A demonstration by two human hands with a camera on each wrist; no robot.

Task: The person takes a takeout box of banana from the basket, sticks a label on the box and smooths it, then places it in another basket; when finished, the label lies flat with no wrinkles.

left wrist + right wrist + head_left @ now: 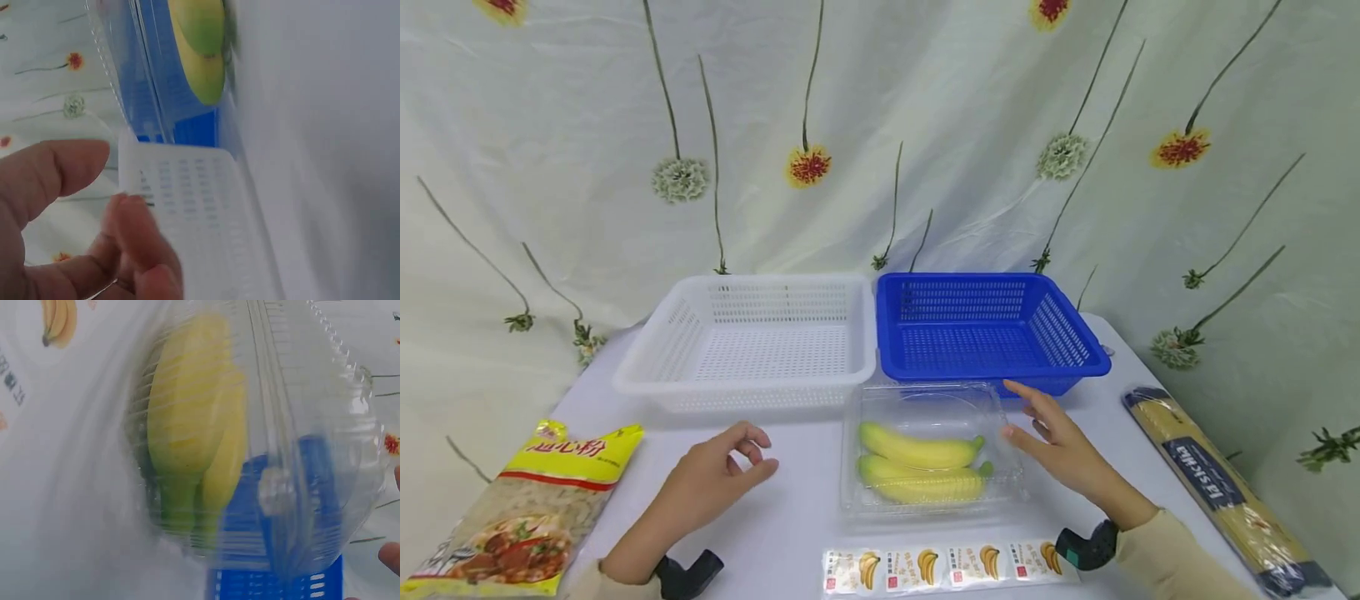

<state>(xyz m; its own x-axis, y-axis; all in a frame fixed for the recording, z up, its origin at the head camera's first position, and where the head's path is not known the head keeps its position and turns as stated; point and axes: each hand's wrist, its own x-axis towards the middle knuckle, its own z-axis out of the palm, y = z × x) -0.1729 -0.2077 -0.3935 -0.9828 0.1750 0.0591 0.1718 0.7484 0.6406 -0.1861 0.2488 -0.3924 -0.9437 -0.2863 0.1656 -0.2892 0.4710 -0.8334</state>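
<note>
A clear plastic clamshell box [925, 408] stands in the middle of the table with its lid down. Two yellow bananas [917, 446] with green ends lie side by side inside it; the right wrist view shows the bananas [187, 406] through the ribbed wall. My right hand [1063, 446] is at the box's right side, fingers spread and holding nothing, its thumb close by the lid edge. To the left of the box, my left hand [711, 479] hovers over the table with loosely bent fingers and nothing in them. In the left wrist view the left hand's thumb and fingertips are apart.
Behind the box stand a white basket [745, 387] and a blue basket [992, 375]. A strip of banana stickers [951, 568] lies in front. A bag of pasta [535, 508] is at left, a long spaghetti pack [1217, 483] at right. A flowered curtain [880, 100] hangs behind.
</note>
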